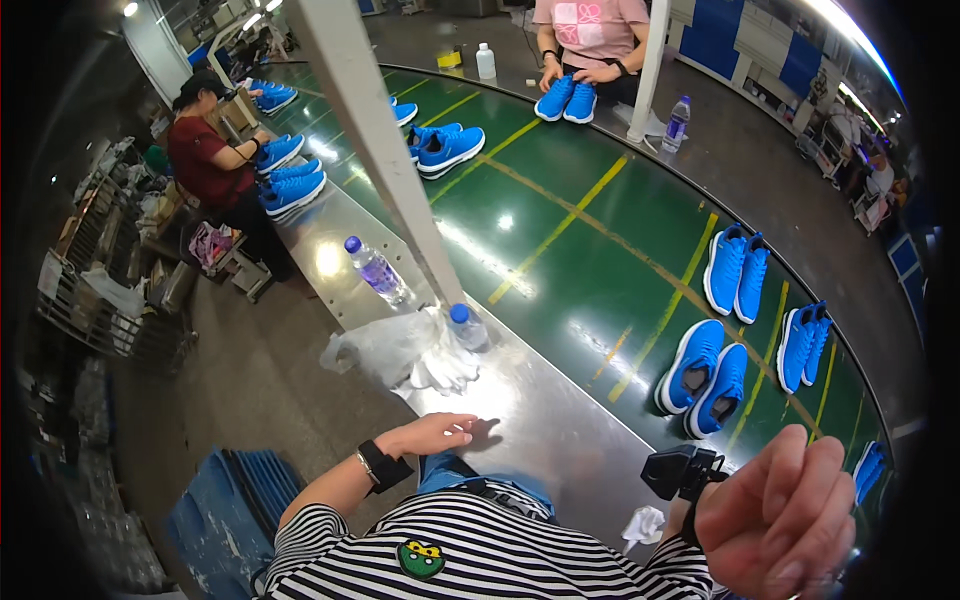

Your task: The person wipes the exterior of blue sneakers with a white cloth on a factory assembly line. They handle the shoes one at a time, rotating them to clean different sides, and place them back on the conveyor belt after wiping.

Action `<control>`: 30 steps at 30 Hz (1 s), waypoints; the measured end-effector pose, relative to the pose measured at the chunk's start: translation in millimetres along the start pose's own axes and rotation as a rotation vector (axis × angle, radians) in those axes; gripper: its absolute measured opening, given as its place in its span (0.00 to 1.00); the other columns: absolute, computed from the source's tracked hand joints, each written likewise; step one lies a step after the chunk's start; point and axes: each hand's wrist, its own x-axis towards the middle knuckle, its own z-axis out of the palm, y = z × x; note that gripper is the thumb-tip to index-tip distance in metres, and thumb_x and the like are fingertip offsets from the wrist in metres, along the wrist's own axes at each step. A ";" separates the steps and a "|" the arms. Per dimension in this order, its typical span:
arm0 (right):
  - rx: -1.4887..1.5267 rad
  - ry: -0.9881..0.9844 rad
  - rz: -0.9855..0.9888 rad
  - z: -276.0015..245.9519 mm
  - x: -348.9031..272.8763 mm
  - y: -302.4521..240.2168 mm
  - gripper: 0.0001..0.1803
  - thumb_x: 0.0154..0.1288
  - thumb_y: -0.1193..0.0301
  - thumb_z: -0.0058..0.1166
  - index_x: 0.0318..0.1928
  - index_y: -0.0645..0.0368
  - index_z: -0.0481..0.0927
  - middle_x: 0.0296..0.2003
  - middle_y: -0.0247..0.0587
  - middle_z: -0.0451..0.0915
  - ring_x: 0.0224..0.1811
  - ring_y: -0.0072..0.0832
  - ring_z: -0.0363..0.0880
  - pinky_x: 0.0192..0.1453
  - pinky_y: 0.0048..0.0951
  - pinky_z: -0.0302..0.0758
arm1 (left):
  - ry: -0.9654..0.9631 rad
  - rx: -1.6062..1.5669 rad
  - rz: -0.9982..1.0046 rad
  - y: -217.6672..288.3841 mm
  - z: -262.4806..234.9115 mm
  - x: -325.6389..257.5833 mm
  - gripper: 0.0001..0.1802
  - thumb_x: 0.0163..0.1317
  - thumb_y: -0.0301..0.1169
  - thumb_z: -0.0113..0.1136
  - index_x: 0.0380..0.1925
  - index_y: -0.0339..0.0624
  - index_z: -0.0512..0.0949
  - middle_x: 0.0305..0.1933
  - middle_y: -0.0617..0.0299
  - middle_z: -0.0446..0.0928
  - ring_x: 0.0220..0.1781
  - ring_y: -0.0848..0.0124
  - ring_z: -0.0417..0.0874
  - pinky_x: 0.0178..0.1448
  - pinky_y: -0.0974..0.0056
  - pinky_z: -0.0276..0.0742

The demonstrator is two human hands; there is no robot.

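My left hand is open, its fingers stretched out just over the near edge of the metal bench. It holds nothing, and a dark band circles its wrist. Raised close at the lower right, my right hand has its fingers curled in, with nothing showing in them. A black device is strapped at that wrist. Beyond this hand, a pair of blue running shoes with white soles stands on the green conveyor belt. Neither hand touches the shoes.
A water bottle, a second bottle, white plastic bags and crumpled tissue lie on the bench. A white post rises beside them. More shoes ride the belt. Two co-workers handle shoes. Blue stools stand at left.
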 end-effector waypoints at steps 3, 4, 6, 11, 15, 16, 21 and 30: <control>-0.086 -0.085 0.069 42.4 16.0 28.4 0.05 0.62 0.63 0.55 0.35 0.47 0.82 0.29 0.25 0.76 0.32 0.21 0.66 0.40 0.25 0.60 | 0.012 0.026 0.110 9.2 -56.7 -16.0 0.28 0.64 0.37 0.55 0.61 0.37 0.65 0.53 0.53 0.75 0.54 0.67 0.75 0.58 0.65 0.70; -0.056 -0.132 0.042 56.3 19.6 45.6 0.06 0.61 0.64 0.56 0.35 0.48 0.82 0.29 0.26 0.76 0.32 0.22 0.67 0.39 0.25 0.61 | -0.047 0.054 0.175 7.0 -79.2 -19.9 0.28 0.64 0.37 0.55 0.62 0.37 0.65 0.53 0.53 0.75 0.55 0.67 0.74 0.58 0.64 0.69; -0.001 -0.207 0.004 86.4 30.1 87.6 0.06 0.60 0.64 0.57 0.36 0.49 0.82 0.30 0.27 0.77 0.31 0.23 0.68 0.37 0.25 0.63 | -0.139 0.045 0.240 1.0 -125.6 -30.1 0.28 0.64 0.37 0.54 0.62 0.39 0.65 0.53 0.54 0.75 0.56 0.66 0.74 0.58 0.64 0.70; -0.157 0.033 -0.022 127.1 50.7 160.8 0.12 0.64 0.66 0.51 0.47 0.52 0.76 0.35 0.29 0.70 0.38 0.26 0.66 0.45 0.30 0.62 | -0.229 0.041 0.487 -0.6 -259.5 -74.3 0.26 0.64 0.36 0.55 0.61 0.41 0.66 0.53 0.55 0.75 0.55 0.68 0.75 0.56 0.63 0.71; -0.845 0.315 0.031 130.4 72.2 243.8 0.39 0.53 0.60 0.65 0.61 0.64 0.64 0.46 0.46 0.73 0.44 0.30 0.73 0.51 0.31 0.68 | 0.113 0.026 0.415 -23.4 -354.1 -79.4 0.24 0.63 0.35 0.57 0.60 0.45 0.69 0.47 0.56 0.79 0.48 0.68 0.79 0.52 0.64 0.73; -0.900 0.264 0.093 119.6 72.3 257.7 0.42 0.52 0.59 0.66 0.63 0.65 0.61 0.46 0.46 0.72 0.45 0.31 0.73 0.52 0.32 0.69 | 0.191 0.092 0.459 -26.1 -374.4 -63.4 0.25 0.62 0.35 0.57 0.60 0.45 0.69 0.46 0.54 0.78 0.47 0.66 0.79 0.52 0.63 0.73; -0.939 0.261 0.309 123.0 75.0 294.0 0.30 0.55 0.59 0.64 0.48 0.66 0.66 0.41 0.45 0.71 0.41 0.31 0.74 0.49 0.32 0.72 | 0.367 0.496 0.457 -36.0 -467.9 55.3 0.31 0.56 0.33 0.59 0.62 0.48 0.66 0.49 0.44 0.72 0.49 0.51 0.74 0.56 0.55 0.70; -0.988 0.226 0.166 143.2 88.3 303.6 0.14 0.59 0.65 0.59 0.46 0.54 0.78 0.36 0.45 0.77 0.40 0.35 0.73 0.43 0.36 0.73 | 0.613 0.859 -0.094 -17.9 -560.7 323.9 0.36 0.47 0.36 0.65 0.61 0.66 0.67 0.69 0.38 0.50 0.72 0.41 0.46 0.70 0.32 0.35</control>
